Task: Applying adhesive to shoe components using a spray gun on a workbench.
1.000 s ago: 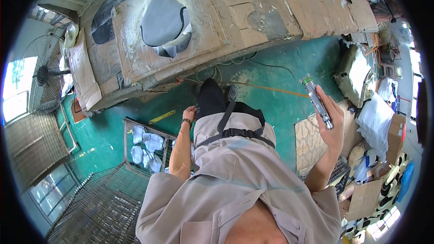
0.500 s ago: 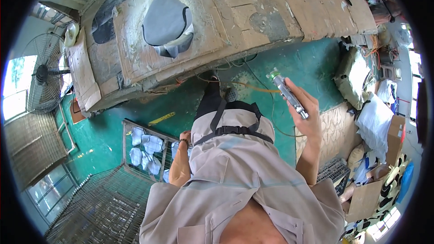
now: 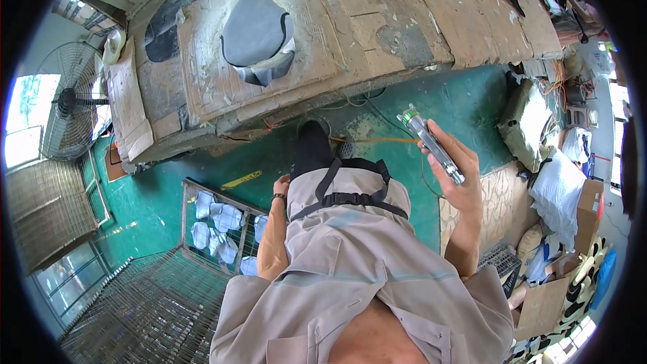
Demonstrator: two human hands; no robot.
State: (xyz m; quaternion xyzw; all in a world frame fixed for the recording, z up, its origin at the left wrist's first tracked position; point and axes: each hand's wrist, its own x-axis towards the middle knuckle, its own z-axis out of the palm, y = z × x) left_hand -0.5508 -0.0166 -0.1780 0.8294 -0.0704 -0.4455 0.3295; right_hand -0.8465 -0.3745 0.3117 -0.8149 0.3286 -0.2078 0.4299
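Note:
My right hand (image 3: 454,168) is raised in front of me and grips a long slim tube-shaped tool (image 3: 431,144) with a green and clear tip, pointing up toward the workbench (image 3: 377,34). My left hand (image 3: 280,187) hangs low at my side, near a wire crate (image 3: 202,192) of white pieces; its fingers are partly hidden against my shirt. On the cardboard-covered bench ahead lies a grey padded seat cover (image 3: 256,30).
A standing fan (image 3: 67,104) is at the left by a window. Metal mesh racks (image 3: 141,310) fill the lower left. Sacks, bags and cardboard boxes (image 3: 552,195) crowd the right side. Cables (image 3: 377,138) trail over the green floor under the bench.
My right hand has swung the tube tool from far right toward the middle and lowered it closer to my chest. My left hand stays at my side.

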